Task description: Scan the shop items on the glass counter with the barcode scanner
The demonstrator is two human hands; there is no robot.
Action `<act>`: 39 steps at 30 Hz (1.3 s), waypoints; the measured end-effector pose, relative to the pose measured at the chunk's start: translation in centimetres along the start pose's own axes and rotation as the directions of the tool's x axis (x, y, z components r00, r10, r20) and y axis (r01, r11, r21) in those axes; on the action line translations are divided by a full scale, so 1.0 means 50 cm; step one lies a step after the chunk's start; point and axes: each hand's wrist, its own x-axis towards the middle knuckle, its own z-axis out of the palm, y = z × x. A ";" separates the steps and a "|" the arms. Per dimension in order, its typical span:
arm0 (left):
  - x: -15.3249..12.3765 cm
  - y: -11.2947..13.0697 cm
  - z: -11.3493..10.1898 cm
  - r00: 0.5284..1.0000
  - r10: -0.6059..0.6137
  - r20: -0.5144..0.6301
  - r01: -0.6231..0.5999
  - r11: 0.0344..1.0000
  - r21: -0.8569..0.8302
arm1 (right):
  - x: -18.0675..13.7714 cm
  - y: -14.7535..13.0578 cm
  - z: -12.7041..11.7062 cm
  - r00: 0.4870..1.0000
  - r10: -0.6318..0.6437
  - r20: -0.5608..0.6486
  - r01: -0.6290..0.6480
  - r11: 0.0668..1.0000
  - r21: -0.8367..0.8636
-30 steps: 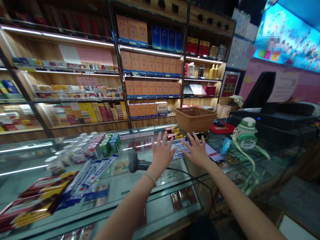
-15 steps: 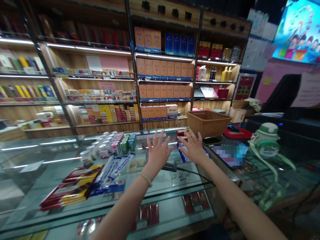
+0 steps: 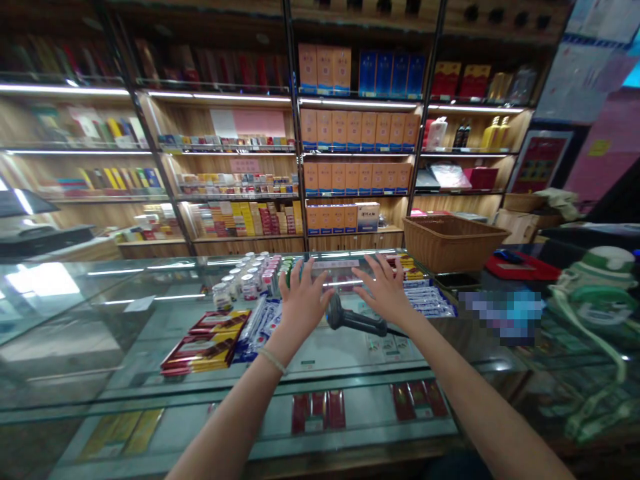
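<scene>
Both arms reach forward over a glass counter point(image 3: 320, 377). My left hand point(image 3: 303, 299) has its fingers spread and holds nothing; its nearest things are small green-labelled containers point(image 3: 287, 268) and blue-and-white packets point(image 3: 261, 325). Fingers apart as well, my right hand point(image 3: 384, 293) is empty, beside a row of blue-and-white packets point(image 3: 429, 299). Between the wrists a dark handheld barcode scanner point(image 3: 357, 321) lies on the glass. Red-and-yellow wafer-like packs point(image 3: 207, 341) lie in a stack to the left. White-capped small jars point(image 3: 249, 285) stand in rows behind them.
A brown woven basket point(image 3: 453, 241) stands at the counter's back right. Near it are a red mat point(image 3: 513, 265) and a green bottle with a strap point(image 3: 597, 293). Shelves with orange boxes point(image 3: 360, 130) line the wall. Flat dark-red packs point(image 3: 319, 410) lie under the glass.
The view has turned left, so shelves and counter goods appear further right. The hands stay spread and raised; the scanner and the right-hand packets now show more fully.
</scene>
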 end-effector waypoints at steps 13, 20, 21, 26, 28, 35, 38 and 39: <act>-0.046 -0.128 -0.026 0.996 -0.086 -0.030 0.088 0.993 0.073 | 0.036 -0.096 0.002 1.000 -0.013 0.019 0.012 0.998 0.068; -0.077 -0.176 -0.039 0.988 -0.152 -0.018 0.153 0.986 0.072 | 0.048 -0.172 0.018 0.995 -0.087 0.047 0.083 0.993 0.084; -0.081 -0.182 -0.039 0.987 -0.161 -0.018 0.162 0.984 0.074 | 0.049 -0.179 0.021 0.995 -0.091 0.050 0.087 0.993 0.085; -0.101 -0.212 -0.033 0.986 -0.166 -0.001 0.166 0.981 0.101 | 0.058 -0.203 0.036 0.991 -0.121 0.053 0.115 0.989 0.093; -0.111 -0.220 -0.029 0.988 -0.155 0.009 0.153 0.982 0.110 | 0.066 -0.211 0.041 0.989 -0.140 0.047 0.135 0.986 0.094; -0.147 -0.217 -0.011 0.985 -0.130 0.113 0.117 0.987 0.110 | 0.099 -0.248 0.066 0.973 -0.222 0.062 0.215 0.970 0.114; -0.158 -0.214 -0.002 0.979 -0.131 0.156 0.113 0.986 0.119 | 0.105 -0.262 0.082 0.964 -0.253 0.081 0.243 0.963 0.113; -0.160 -0.213 0.000 0.977 -0.132 0.165 0.112 0.986 0.121 | 0.106 -0.265 0.088 0.961 -0.260 0.089 0.250 0.962 0.112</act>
